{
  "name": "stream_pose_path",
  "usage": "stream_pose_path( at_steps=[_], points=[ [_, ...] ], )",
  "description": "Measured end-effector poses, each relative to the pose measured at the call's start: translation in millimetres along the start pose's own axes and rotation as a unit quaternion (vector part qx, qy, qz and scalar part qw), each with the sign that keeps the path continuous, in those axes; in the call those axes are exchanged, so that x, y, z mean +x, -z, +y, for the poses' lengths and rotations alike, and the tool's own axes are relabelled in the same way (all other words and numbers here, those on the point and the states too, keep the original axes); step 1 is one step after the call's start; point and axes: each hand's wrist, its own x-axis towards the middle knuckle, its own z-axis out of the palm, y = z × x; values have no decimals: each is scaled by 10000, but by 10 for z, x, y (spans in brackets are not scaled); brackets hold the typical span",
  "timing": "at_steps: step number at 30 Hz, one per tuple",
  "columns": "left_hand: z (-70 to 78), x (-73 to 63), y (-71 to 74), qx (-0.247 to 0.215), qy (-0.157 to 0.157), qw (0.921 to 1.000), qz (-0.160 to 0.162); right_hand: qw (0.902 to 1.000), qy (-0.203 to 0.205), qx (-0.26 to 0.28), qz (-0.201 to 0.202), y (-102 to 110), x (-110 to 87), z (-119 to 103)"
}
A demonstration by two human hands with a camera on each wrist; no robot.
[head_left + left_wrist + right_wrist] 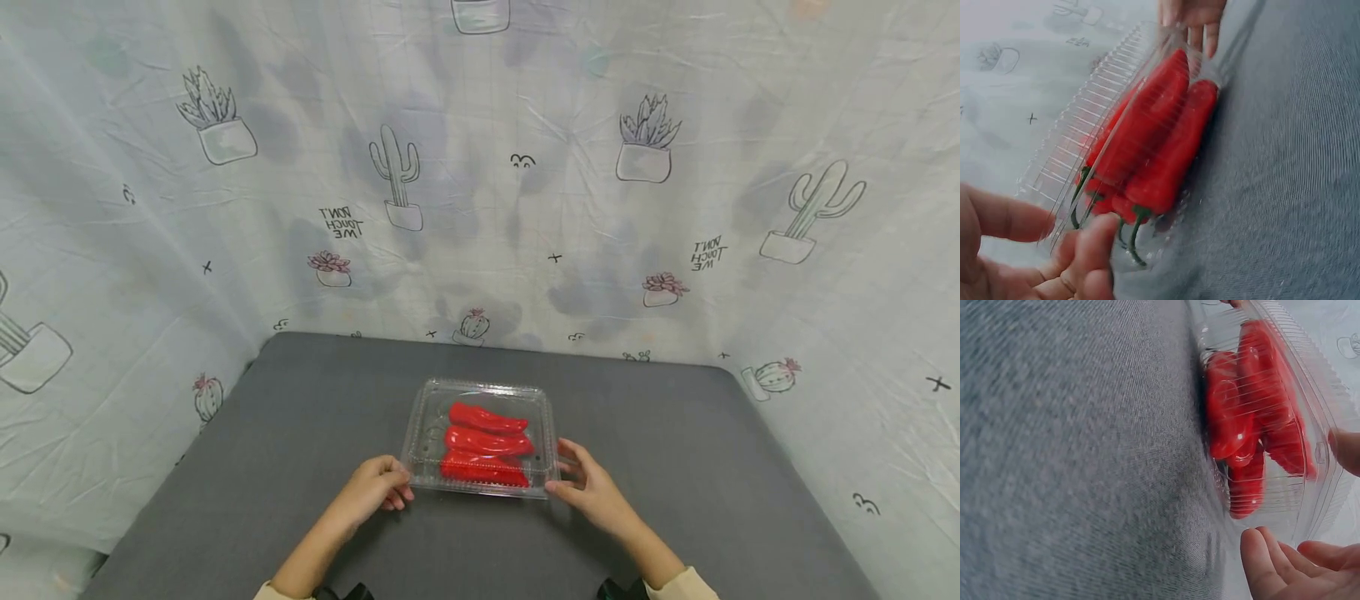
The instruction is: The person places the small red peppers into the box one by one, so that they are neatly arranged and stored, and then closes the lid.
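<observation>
A clear plastic clamshell container (480, 487) lies on the grey table with its lid down. Inside are several long red peppers (489, 442), their green stems (1138, 234) pointing toward the left end. At the front left corner my left hand (377, 483) pinches the rim between thumb and fingers. My right hand (588, 492) grips the opposite corner, the thumb (1346, 451) on the rim and the fingers (1272, 559) along the end wall. Both hands also show at the container in the wrist views.
Grey cloth (322, 400) covers the table around the container. A pale curtain (480, 208) printed with cacti and potted plants hangs behind the table and along both sides. Cream sleeves (681, 585) show at the bottom edge of the head view.
</observation>
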Motion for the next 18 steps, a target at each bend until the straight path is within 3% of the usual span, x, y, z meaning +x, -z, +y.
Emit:
stream_pose_path(
  at_steps=[5,18],
  points=[
    [-11,13,25,-505,348,9979,-189,9999,-64,121,2,-1,-15,3],
    [-66,34,72,-541,409,9970,-376,9985,-263,485,0,-48,-35,17]
  ],
)
